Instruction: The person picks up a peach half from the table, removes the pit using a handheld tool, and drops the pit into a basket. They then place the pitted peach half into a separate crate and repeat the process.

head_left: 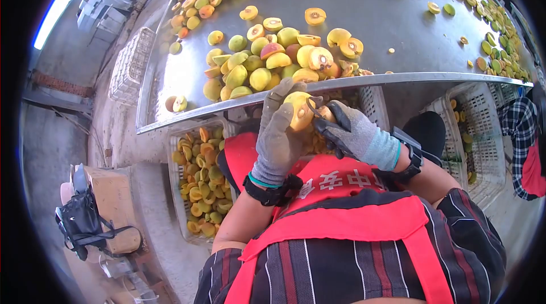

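Your left hand [278, 139] is clamped around a yellow fruit [298, 112], gloved fingers wrapped over its top with the cut face turned toward your right hand. Your right hand [355, 133] is closed on a small looped tool [314, 105], and the loop sits against the fruit's face where the stone would be. The fruit is held in the air between your hands, just under the near edge of the table [369, 14]. Whether the stone is out, I cannot tell; your fingers and the tool cover that spot.

As I judge it, you are well into the work, with plenty left. Just beyond your grip, the heap [267, 65] on the table mixes whole fruit with halves, and several halves show a dark stone in the middle. More fruit lines the far and right rims of the table.

Below your grip and to the left, the crate [171, 179] holds a good layer of halves but looks short of full. To the right of your grip, another crate [478, 133] holds only a few pieces. A co-worker's plaid sleeve [520, 127] shows at the far right, well apart from your hands.
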Tool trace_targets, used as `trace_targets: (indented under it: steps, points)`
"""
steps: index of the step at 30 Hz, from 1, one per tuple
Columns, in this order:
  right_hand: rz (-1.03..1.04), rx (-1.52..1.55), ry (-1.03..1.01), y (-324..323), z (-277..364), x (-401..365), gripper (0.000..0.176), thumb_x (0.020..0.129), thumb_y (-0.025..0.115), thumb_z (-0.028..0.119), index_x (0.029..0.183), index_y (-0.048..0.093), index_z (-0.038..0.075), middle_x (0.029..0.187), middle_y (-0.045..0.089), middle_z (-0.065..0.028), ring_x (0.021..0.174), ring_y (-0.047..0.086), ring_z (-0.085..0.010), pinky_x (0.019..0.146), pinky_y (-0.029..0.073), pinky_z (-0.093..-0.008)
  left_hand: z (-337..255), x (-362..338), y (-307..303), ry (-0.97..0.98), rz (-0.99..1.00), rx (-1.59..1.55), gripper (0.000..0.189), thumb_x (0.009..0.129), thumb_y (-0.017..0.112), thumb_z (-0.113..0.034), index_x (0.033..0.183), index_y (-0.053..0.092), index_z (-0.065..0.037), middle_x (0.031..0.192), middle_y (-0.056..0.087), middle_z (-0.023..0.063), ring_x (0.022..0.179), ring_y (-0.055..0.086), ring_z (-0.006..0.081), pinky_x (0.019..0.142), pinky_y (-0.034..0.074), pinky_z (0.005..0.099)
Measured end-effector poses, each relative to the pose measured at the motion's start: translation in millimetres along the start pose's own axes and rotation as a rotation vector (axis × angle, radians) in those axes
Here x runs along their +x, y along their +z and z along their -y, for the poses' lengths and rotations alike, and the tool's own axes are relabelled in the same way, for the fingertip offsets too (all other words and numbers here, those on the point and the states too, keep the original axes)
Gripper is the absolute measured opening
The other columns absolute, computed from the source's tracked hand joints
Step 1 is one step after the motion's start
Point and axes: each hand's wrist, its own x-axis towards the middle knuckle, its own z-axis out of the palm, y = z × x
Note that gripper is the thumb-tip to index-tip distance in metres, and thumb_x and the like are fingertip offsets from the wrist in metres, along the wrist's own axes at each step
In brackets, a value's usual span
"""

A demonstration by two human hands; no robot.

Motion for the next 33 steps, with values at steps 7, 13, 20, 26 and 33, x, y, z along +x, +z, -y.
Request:
trace_targets:
  steps: [7, 13, 20, 26, 33]
  points:
    - [0.007, 0.121, -0.005, 6.9, -2.6, 1.5, 0.032, 0.090, 0.055, 0.031, 0.101, 0.047, 0.002, 0.067, 0.055, -0.0079, 0.046, 0.052, -0.0111, 0.041, 0.042, -0.0262, -0.4, 2.3, -5.5, 0.043, 0.077, 0.078, 0.044, 0.087, 0.046, -0.014, 0.128, 0.042, 0.000, 0.125, 0.048, 0.0131, 0.116, 0.046, 0.0227, 0.099, 0.037, 0.0372]
    - [-0.054, -0.275, -0.230, 13.0, -6.4, 1.8, 0.033, 0.087, 0.058, 0.026, 0.105, 0.047, 0.002, 0.073, 0.059, -0.0128, 0.059, 0.059, -0.0212, 0.055, 0.048, -0.0321, -0.5, -1.4, 8.0, 0.094, -0.084, 0.157, 0.035, 0.089, 0.051, -0.012, 0.122, 0.049, 0.000, 0.118, 0.053, 0.0124, 0.110, 0.051, 0.0209, 0.093, 0.043, 0.0341]
    - [0.114, -0.033, 0.156, 22.7, 27.5, 0.0, 0.031, 0.083, 0.058, 0.021, 0.108, 0.050, 0.004, 0.082, 0.061, -0.0177, 0.076, 0.061, -0.0353, 0.070, 0.050, -0.0396, 9.2, 3.5, 16.4, 0.159, -0.299, 0.204, 0.028, 0.094, 0.047, -0.019, 0.115, 0.052, -0.001, 0.106, 0.059, 0.0115, 0.093, 0.059, 0.0212, 0.081, 0.051, 0.0359]
    - [-0.194, -0.649, -0.679, 29.4, -22.1, 15.0, 0.029, 0.084, 0.056, 0.020, 0.107, 0.048, 0.005, 0.078, 0.059, -0.0117, 0.063, 0.058, -0.0239, 0.056, 0.047, -0.0323, 12.0, 0.4, 27.7, 0.207, -0.330, 0.214, 0.026, 0.093, 0.050, -0.015, 0.115, 0.052, -0.002, 0.104, 0.058, 0.0090, 0.092, 0.058, 0.0169, 0.078, 0.050, 0.0282]
    - [0.135, -0.234, 0.056, 15.0, 23.3, -0.1, 0.031, 0.083, 0.055, 0.026, 0.105, 0.055, 0.005, 0.087, 0.062, -0.0189, 0.079, 0.063, -0.0289, 0.069, 0.051, -0.0401, -0.8, 4.4, 5.4, -0.054, -0.116, 0.092, 0.028, 0.092, 0.049, -0.015, 0.115, 0.052, 0.001, 0.102, 0.059, 0.0111, 0.092, 0.059, 0.0248, 0.080, 0.050, 0.0357]
